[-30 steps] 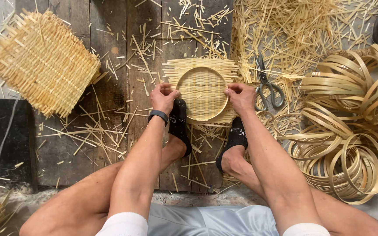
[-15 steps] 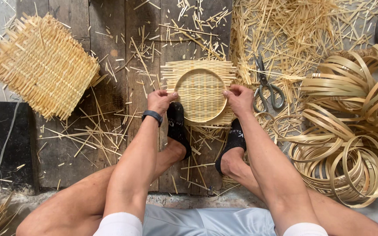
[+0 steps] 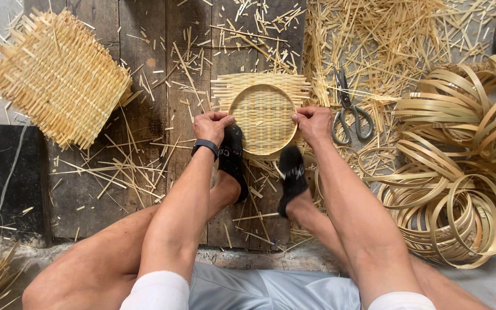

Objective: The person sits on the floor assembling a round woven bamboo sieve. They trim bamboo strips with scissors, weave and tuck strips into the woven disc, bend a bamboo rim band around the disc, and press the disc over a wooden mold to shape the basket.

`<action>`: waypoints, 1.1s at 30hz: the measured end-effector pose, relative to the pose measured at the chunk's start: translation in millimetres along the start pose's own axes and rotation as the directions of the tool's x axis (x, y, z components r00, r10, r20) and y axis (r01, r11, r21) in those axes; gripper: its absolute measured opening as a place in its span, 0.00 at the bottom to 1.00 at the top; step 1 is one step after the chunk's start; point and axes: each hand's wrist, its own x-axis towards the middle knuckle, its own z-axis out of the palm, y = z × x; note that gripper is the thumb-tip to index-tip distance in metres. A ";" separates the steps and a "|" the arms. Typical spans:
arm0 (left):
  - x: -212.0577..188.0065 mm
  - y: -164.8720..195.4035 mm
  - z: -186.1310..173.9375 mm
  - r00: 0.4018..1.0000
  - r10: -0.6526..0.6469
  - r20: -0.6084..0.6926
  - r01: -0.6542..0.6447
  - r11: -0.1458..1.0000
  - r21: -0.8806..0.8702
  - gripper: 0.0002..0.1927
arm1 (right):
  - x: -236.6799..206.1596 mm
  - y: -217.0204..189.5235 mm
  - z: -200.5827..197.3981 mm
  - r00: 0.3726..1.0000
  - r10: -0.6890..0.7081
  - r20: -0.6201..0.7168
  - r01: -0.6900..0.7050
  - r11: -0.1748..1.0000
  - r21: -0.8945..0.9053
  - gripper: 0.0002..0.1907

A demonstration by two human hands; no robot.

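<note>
Woven tray [image 3: 262, 112] near edge hidden under feet [image 3: 233, 158]

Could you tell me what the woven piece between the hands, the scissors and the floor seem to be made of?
Woven piece: thin pale strips, likely bamboo, unfinished and matte, with a bent hoop of the same material pressed on it. Scissors: grey metal, dull, handles included. Floor: dark, weathered wooden planks, with visible grain and gaps. Both hands, left and right, grip the hoop's edge.
</note>
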 end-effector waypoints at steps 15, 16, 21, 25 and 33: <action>62.9 58.4 15.8 0.944 0.286 0.164 -0.329 0.838 0.436 0.17 | 2.8 -50.0 21.9 0.669 -0.706 0.232 0.741 0.609 -0.283 0.46; 72.5 62.3 23.6 0.854 0.489 0.180 -0.521 0.785 0.335 0.16 | -6.5 -56.5 42.7 0.636 -0.658 0.403 0.771 0.555 -0.312 0.51; 135.4 67.8 69.6 0.626 0.705 0.333 -0.780 0.562 0.277 0.10 | 10.9 -44.2 104.1 0.530 -0.673 0.515 0.794 0.181 -0.580 0.52; 167.7 73.8 85.5 0.821 0.483 0.303 -0.542 0.826 0.151 0.09 | 50.4 -32.8 122.2 0.477 -0.745 0.467 0.788 0.127 -0.603 0.49; 167.7 66.3 94.3 0.683 0.680 0.267 -0.715 0.697 0.054 0.09 | 86.4 -61.4 70.0 0.613 -0.583 0.533 0.788 0.500 -0.359 0.26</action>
